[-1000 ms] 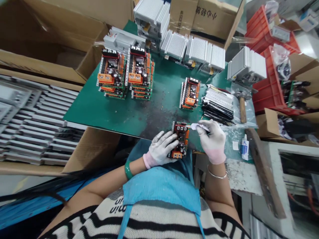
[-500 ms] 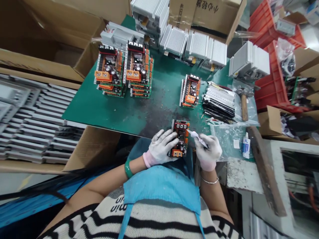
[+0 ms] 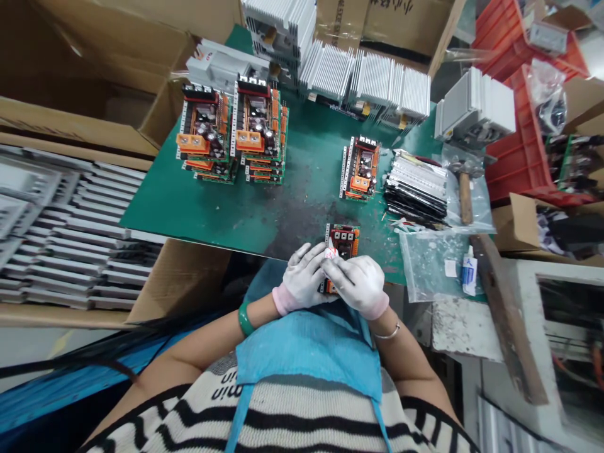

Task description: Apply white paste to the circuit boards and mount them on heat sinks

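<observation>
A circuit board (image 3: 349, 231) with orange terminal blocks lies at the table's front edge, partly covered by both gloved hands. My left hand (image 3: 306, 277) holds the board by its left side, fingers close together. Pinched in my right hand (image 3: 356, 280) is a small white glue tube (image 3: 331, 251) with red print, its nozzle over the board's upper left part. My right fingers hide most of the tube and the board's middle.
Circuit board stacks stand on the green table (image 3: 207, 214): two at left (image 3: 257, 132) and a smaller one (image 3: 361, 167) near the middle. Right of it lie metal strips (image 3: 418, 189), a hammer (image 3: 465, 195) and a blue-white bottle (image 3: 469, 272). Finned heat sinks (image 3: 328, 69) line the back.
My right hand has moved left across the board with the tube, from its right edge to its left side, close to my left fingers. My left hand stays in place.
</observation>
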`<control>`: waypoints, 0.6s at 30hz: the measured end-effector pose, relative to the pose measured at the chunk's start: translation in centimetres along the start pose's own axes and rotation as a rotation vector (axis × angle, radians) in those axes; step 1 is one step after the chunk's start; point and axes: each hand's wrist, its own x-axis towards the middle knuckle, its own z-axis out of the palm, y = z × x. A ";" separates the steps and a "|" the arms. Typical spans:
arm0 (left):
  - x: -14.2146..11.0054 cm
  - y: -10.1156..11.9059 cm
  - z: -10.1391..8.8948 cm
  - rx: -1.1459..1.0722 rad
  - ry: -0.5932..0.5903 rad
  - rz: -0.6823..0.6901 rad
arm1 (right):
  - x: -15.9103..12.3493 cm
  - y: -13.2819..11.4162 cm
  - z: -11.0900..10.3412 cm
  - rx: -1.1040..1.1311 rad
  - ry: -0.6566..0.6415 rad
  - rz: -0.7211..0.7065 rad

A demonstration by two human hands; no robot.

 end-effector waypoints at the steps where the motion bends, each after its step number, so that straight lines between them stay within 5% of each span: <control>1: 0.0 0.0 0.0 0.007 -0.001 0.007 | 0.3 0.0 0.1 -0.005 0.000 0.005; 10: 0.5 0.1 -0.5 -0.018 0.016 0.019 | 0.4 -0.2 -0.8 -0.027 0.010 0.078; 16: 0.2 -0.2 -0.5 -0.046 -0.044 0.017 | -2.9 0.6 -2.5 0.337 0.304 0.647; 18: 0.0 -0.2 -0.4 -0.061 -0.067 0.003 | -3.8 0.5 -3.2 0.451 0.292 0.772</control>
